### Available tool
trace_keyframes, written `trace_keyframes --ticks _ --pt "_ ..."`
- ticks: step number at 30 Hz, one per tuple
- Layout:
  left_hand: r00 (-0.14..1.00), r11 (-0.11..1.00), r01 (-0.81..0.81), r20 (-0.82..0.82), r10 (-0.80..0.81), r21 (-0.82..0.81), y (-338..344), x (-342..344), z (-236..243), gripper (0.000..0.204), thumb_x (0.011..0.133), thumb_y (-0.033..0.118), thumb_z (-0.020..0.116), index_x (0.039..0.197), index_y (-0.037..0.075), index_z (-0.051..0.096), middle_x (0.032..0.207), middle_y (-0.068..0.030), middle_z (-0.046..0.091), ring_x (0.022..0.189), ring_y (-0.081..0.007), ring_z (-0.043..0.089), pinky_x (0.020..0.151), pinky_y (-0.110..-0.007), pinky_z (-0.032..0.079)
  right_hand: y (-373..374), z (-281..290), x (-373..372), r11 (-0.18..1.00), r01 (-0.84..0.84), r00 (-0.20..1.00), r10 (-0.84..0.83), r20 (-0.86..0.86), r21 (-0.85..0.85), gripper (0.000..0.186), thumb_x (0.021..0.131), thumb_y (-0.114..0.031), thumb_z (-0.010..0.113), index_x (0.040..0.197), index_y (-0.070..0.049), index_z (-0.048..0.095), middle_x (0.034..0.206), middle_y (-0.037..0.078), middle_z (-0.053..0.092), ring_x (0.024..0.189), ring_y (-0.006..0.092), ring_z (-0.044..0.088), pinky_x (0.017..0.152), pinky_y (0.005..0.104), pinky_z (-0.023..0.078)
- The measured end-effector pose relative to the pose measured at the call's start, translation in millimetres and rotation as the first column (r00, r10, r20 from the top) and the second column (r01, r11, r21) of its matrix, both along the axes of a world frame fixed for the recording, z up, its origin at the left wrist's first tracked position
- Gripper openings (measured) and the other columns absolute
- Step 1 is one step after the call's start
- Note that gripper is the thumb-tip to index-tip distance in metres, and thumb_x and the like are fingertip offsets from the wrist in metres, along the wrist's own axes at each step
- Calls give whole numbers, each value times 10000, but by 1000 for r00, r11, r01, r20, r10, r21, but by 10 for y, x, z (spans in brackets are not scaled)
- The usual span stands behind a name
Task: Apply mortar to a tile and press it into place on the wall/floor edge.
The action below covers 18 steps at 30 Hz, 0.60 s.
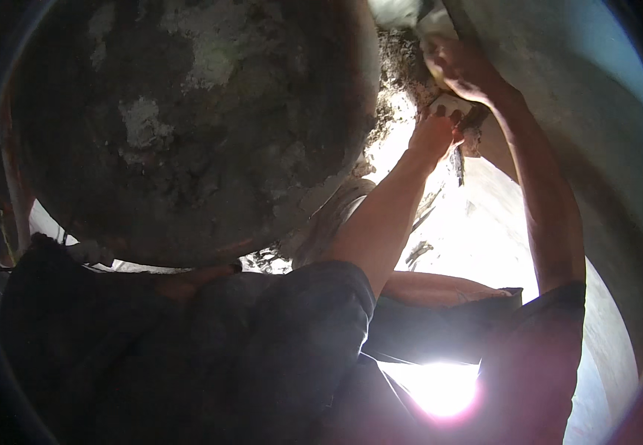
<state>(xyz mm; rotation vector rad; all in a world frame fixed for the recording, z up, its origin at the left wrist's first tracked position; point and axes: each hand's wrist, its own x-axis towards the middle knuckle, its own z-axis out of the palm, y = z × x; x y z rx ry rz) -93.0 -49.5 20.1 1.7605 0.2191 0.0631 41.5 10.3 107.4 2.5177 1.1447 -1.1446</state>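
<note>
Both my arms reach up and to the right, past a big round, dark, mottled form [188, 141]. My left hand [437, 133] is closed, its fingers curled against a rough, crusted edge beside the form. A short dark piece [473, 117] lies against its right side; whether the hand grips it is unclear. Just above and to the right, my right hand [461, 68] is bent at the wrist with fingers curled in. It is slightly blurred, and a pale shape [437, 22] shows over its knuckles. What the right fingers hold, if anything, is hidden.
A smooth, curved grey wall [596, 148] rises close along the right side. Crumbly light material [399, 74] lines the gap beside the round form. Sunlit ground with dark scraps [419, 252] lies below my hands, washed out by glare. My dark-clothed legs [440, 319] are at the bottom.
</note>
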Motion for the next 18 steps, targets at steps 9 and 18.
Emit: trace_keyframes --ticks 9,18 --pt "978 982 157 -124 -170 -109 -49 6 -29 353 866 291 638 1129 58 605 854 -146 687 829 -302 662 758 -391 527 -9 -6 7 999 -26 999 25 33 40 196 917 -207 526 969 -18 534 802 205 605 733 351 594 692 436 474" --pt "981 984 176 -81 -179 -41 -43 20 -52 428 889 320 608 1229 73 527 832 -149 687 857 -291 671 788 -423 519 -29 -61 78 958 -128 986 151 73 -255 257 937 -208 517 1118 -27 529 915 201 620 815 350 603 725 430 469"
